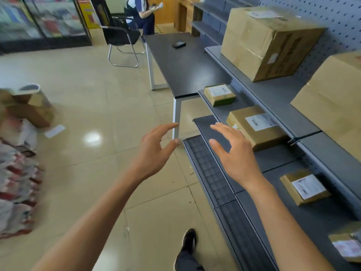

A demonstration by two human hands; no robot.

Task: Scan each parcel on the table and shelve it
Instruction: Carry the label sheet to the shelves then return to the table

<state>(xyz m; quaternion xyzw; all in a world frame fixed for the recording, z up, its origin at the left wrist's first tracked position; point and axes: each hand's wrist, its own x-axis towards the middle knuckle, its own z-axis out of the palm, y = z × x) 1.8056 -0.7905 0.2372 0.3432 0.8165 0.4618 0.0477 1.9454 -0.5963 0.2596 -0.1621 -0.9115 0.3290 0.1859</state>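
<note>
Parcels sit on the grey shelving [273, 98] at right, none on the black table [187, 71]. Middle shelf: small box w/ green edge [219, 94] at the far end, next a flat brown parcel w/ white label [256, 127], then a smaller labelled parcel [305, 186] nearer the camera, and another labelled one [345, 247] cut off by the frame's bottom right. Top shelf: big cardboard box [267, 42] upright against the pegboard, second big carton [332, 102] beside it, partly out of frame.

Table holds only a small dark device [178, 44] near its far end; can't tell what it is.

Both hands are out in front, holding nothing. Left hand [154, 153]: fingers spread & lightly bent, thumb apart from forefinger, over the floor just beside the table leg [176, 118]. Right hand [234, 153]: fingers spread & relaxed, over the lower shelf edge, near the flat brown parcel; contact w/ it not clear, fingertips overlap its near corner in view.

Bottom shelf has a dark grid-pattern front strip [213, 177]. Shoe [188, 241] shows on the tiled floor below.

Left side: blurred pile of boxes & bags [21, 153]. Background: black chair [121, 36], a seated person [142, 14] holding sth small.
</note>
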